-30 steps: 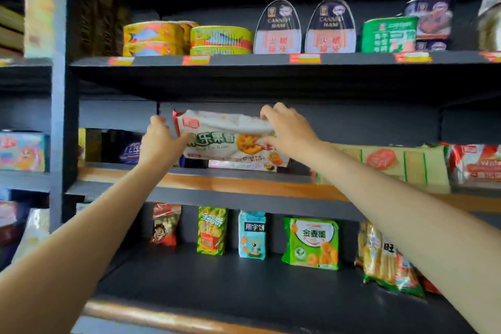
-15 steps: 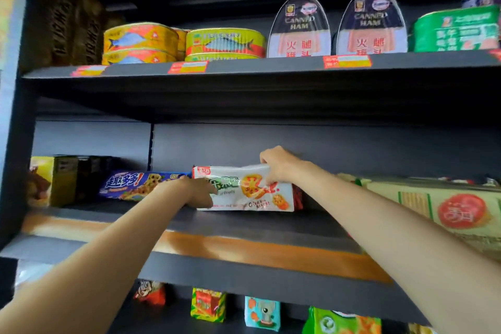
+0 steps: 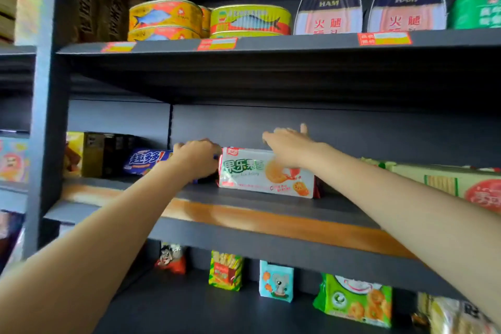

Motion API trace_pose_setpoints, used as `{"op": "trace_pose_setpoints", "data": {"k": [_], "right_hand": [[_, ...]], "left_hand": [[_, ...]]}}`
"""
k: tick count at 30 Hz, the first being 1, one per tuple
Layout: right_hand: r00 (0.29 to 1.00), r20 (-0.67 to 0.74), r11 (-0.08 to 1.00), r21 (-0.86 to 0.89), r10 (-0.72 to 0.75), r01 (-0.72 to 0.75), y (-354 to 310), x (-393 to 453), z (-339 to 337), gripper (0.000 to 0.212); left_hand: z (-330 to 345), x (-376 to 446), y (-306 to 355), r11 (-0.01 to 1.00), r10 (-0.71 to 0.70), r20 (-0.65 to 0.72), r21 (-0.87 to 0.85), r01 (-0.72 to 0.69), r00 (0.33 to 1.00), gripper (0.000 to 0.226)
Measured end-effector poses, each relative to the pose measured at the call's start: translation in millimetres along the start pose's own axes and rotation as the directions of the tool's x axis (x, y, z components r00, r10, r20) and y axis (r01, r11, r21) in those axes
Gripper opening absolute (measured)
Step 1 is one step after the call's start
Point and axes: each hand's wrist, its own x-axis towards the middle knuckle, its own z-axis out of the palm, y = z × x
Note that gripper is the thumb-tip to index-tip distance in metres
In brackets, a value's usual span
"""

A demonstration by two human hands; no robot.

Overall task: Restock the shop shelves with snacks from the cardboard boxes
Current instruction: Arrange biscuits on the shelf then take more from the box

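Note:
A white biscuit pack (image 3: 267, 173) with green lettering lies flat on the middle shelf (image 3: 244, 218), against the back wall. My left hand (image 3: 196, 158) is at the pack's left end with its fingers curled against it, and it partly covers a blue cookie pack (image 3: 145, 161). Above the pack's top right, my right hand (image 3: 288, 145) has its fingers straight and spread and no grip on the pack. No cardboard box is in view.
Fish tins (image 3: 165, 19) and canned ham (image 3: 328, 4) fill the top shelf. A long green-and-cream box (image 3: 444, 182) lies right of the pack and dark boxes (image 3: 95, 154) to the left. Small snack bags (image 3: 226, 270) stand on the lower shelf. A steel upright (image 3: 50, 116) rises at left.
The pack came down from mid-air and now lies on the middle shelf. My right hand let go of its top edge and opened. The view moved closer and tilted up.

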Motion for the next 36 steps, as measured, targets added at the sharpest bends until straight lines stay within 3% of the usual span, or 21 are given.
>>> {"op": "trace_pose_setpoints", "data": {"k": [2, 4, 6, 8, 10, 13, 15, 17, 19, 21, 25, 27, 30, 32, 34, 36], "right_hand": [[0.990, -0.123, 0.989, 0.122, -0.069, 0.084, -24.1, -18.2, -11.4, 0.034], [0.937, -0.309, 0.923, 0.290, -0.162, 0.255, -56.9, -43.4, -19.6, 0.034], [0.834, -0.511, 0.769, 0.441, -0.210, 0.464, -103.7, -77.8, -20.0, 0.034], [0.795, -0.546, 0.597, 0.555, -0.264, 0.579, -161.8, -121.9, 1.5, 0.032], [0.794, -0.443, 0.510, 0.609, -0.416, 0.607, -219.0, -163.9, 46.8, 0.033], [0.736, -0.110, 0.488, 0.682, -0.668, 0.544, -295.4, -216.2, 136.8, 0.037], [0.639, 0.134, 0.530, 0.698, -0.758, 0.482, -333.5, -239.0, 189.7, 0.040], [0.527, 0.320, 0.575, 0.689, -0.788, 0.441, -363.6, -253.5, 233.2, 0.045], [0.450, 0.422, 0.600, 0.694, -0.787, 0.399, -389.7, -260.8, 267.7, 0.050], [0.400, 0.490, 0.621, 0.711, -0.774, 0.331, -418.7, -265.8, 297.1, 0.054], [0.341, 0.581, 0.649, 0.751, -0.739, 0.126, -474.4, -289.9, 350.4, 0.064], [0.329, 0.600, 0.645, 0.763, -0.729, 0.039, -506.6, -306.6, 372.5, 0.066], [0.421, 0.614, 0.661, 0.749, -0.668, -0.042, -551.0, -330.2, 394.4, 0.063], [0.458, 0.646, 0.723, 0.690, -0.611, -0.008, -574.8, -343.8, 403.2, 0.069], [0.444, 0.724, 0.790, 0.610, -0.528, -0.054, -593.9, -351.0, 402.6, 0.079], [0.499, 0.746, 0.843, 0.535, -0.441, -0.055, -607.3, -353.2, 403.0, 0.073]], "left_hand": [[-14.1, -37.4, -20.8, 0.997, -0.038, -0.260, -0.068, 0.021, 0.965, 0.035], [-20.7, -87.2, -48.9, 0.982, -0.113, -0.474, -0.189, 0.025, 0.873, 0.031], [-16.1, -149.8, -79.4, 0.951, -0.198, -0.543, -0.307, 0.027, 0.816, 0.034], [6.5, -224.8, -108.2, 0.927, -0.256, -0.506, -0.370, 0.061, 0.824, 0.036], [44.4, -296.2, -138.7, 0.920, -0.282, -0.374, -0.366, 0.139, 0.884, 0.033], [108.3, -404.1, -174.4, 0.908, -0.350, 0.019, -0.238, 0.344, 0.937, 0.044], [139.5, -469.4, -193.3, 0.877, -0.396, 0.352, -0.129, 0.463, 0.848, 0.055], [162.4, -526.2, -209.4, 0.853, -0.375, 0.636, -0.048, 0.520, 0.674, 0.046], [180.0, -570.6, -221.1, 0.834, -0.378, 0.782, 0.056, 0.549, 0.495, 0.049], [190.9, -604.1, -230.2, 0.793, -0.439, 0.825, 0.170, 0.584, 0.356, 0.051], [211.4, -644.7, -237.4, 0.754, -0.486, 0.844, 0.274, 0.596, 0.227, 0.051], [217.6, -658.5, -236.5, 0.730, -0.488, 0.849, 0.270, 0.628, 0.202, 0.054], [228.5, -675.5, -236.8, 0.653, -0.532, 0.825, 0.254, 0.713, 0.193, 0.056], [235.3, -683.8, -236.1, 0.596, -0.560, 0.808, 0.238, 0.766, 0.184, 0.056], [239.9, -688.9, -234.3, 0.577, -0.561, 0.809, 0.229, 0.784, 0.176, 0.054], [241.8, -693.1, -232.4, 0.575, -0.551, 0.817, 0.223, 0.787, 0.172, 0.052]]}}
